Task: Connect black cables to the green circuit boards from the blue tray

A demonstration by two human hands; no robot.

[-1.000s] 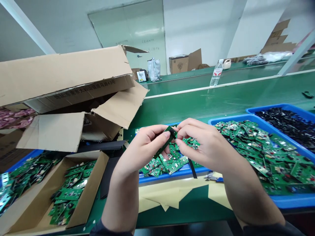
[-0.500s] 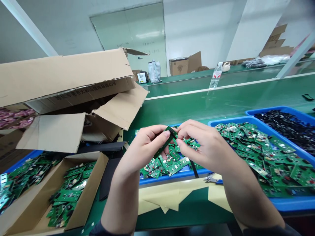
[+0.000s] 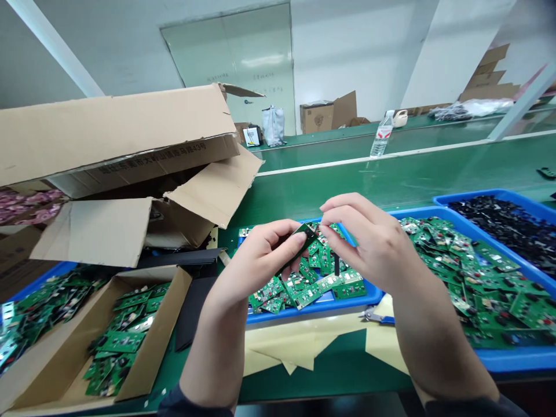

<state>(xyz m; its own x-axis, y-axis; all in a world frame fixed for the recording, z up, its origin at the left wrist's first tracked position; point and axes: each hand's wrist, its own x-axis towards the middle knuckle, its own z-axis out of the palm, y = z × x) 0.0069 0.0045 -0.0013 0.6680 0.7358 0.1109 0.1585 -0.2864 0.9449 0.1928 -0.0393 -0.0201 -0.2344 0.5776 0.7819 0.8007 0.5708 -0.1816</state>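
Note:
My left hand grips a green circuit board between thumb and fingers, tilted above a blue tray of similar boards. A small black piece shows on the held board near my left thumb. Just right of it, my right hand is raised with thumb and index finger pinched together and the other fingers curled. From below my right hand hangs a narrow black strip; its upper end is hidden by the hand. Whether the fingertips pinch a further small piece cannot be made out.
A blue tray of boards and a tray of black parts stand right. A cardboard box with boards is left, under larger cartons. Blue-handled cutters lie on yellow paper. A water bottle stands behind.
My right hand has moved up and slightly right, away from the board, and the black strip has risen with it. My left hand keeps the board in nearly the same place.

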